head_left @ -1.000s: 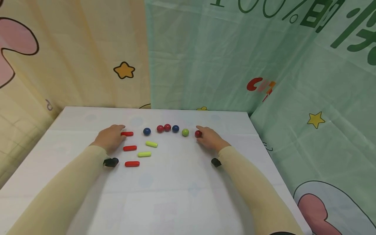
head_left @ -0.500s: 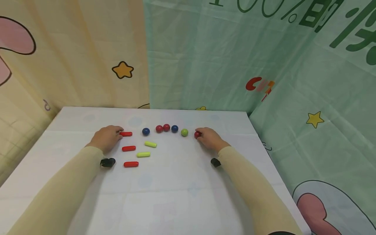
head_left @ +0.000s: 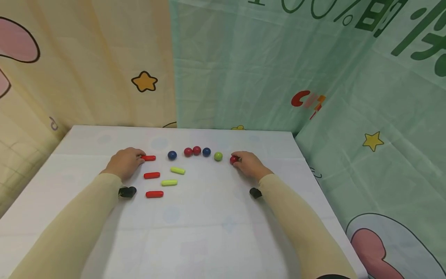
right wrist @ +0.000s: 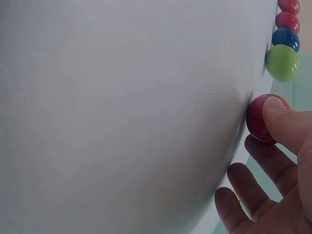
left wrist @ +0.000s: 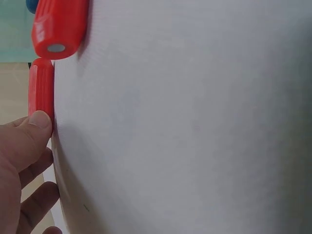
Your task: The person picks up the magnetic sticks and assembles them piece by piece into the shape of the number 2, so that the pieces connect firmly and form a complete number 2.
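At the far left of the table, my left hand (head_left: 124, 162) pinches the left end of a red ribbed plastic stick (left wrist: 41, 85) between thumb and forefinger, its other fingers spread. Two more red sticks (head_left: 151, 175) (head_left: 154, 194) lie nearer the front, with two yellow-green sticks (head_left: 177, 170) (head_left: 169, 182) to their right. My right hand (head_left: 250, 164) holds a red ball (right wrist: 258, 119) on the table with thumb and fingers. Leftward from it run a green ball (head_left: 218, 156), a blue ball (head_left: 206, 152), two red balls (head_left: 188, 152) (head_left: 196, 150) and another blue ball (head_left: 172, 155).
A white cloth covers the table (head_left: 205, 232), whose far edge meets a yellow and green printed curtain (head_left: 237, 69). More green curtain hangs along the right side. Black wrist devices (head_left: 127, 192) sit under both sleeves.
My left hand has drawn back slightly, its fingers now at the red stick's left end. The right forefinger, earlier stretched out past the red ball, has bent onto it. The balls and sticks keep their places.
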`<state>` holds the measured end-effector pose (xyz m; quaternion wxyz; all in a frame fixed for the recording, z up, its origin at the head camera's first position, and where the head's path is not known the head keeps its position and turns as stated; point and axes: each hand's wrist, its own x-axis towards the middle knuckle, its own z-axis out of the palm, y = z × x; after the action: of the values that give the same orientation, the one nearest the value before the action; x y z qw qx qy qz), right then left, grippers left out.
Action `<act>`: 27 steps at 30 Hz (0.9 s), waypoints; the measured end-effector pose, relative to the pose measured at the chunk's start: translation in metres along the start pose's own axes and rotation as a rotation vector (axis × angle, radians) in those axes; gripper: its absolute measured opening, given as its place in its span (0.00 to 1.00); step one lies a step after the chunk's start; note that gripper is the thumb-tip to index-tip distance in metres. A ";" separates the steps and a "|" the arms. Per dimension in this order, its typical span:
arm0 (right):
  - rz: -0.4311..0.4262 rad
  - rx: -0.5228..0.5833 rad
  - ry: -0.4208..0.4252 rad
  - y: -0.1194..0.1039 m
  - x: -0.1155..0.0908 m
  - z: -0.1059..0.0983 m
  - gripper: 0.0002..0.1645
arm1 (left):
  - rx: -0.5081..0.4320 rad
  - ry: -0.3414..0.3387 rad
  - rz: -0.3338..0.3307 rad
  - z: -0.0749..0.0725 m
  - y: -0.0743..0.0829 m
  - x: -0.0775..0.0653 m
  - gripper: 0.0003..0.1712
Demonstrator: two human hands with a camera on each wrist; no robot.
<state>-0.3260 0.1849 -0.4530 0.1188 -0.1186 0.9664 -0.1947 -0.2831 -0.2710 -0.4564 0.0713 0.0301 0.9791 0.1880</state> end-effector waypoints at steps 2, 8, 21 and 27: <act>0.001 0.007 0.003 0.001 0.000 0.000 0.29 | -0.009 -0.003 -0.014 0.001 0.000 0.001 0.24; 0.000 0.028 0.015 0.004 -0.001 0.001 0.29 | -0.047 0.002 -0.019 0.003 -0.002 0.002 0.23; -0.001 0.039 0.032 0.004 -0.001 0.002 0.29 | -0.110 -0.009 0.015 0.005 0.008 -0.001 0.22; 0.004 0.036 0.021 0.004 -0.001 0.004 0.29 | -0.144 -0.022 0.039 0.007 0.026 -0.001 0.21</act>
<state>-0.3249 0.1867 -0.4582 0.1109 -0.1125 0.9642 -0.2131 -0.2806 -0.2447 -0.4528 0.0805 0.0462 0.9615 0.2588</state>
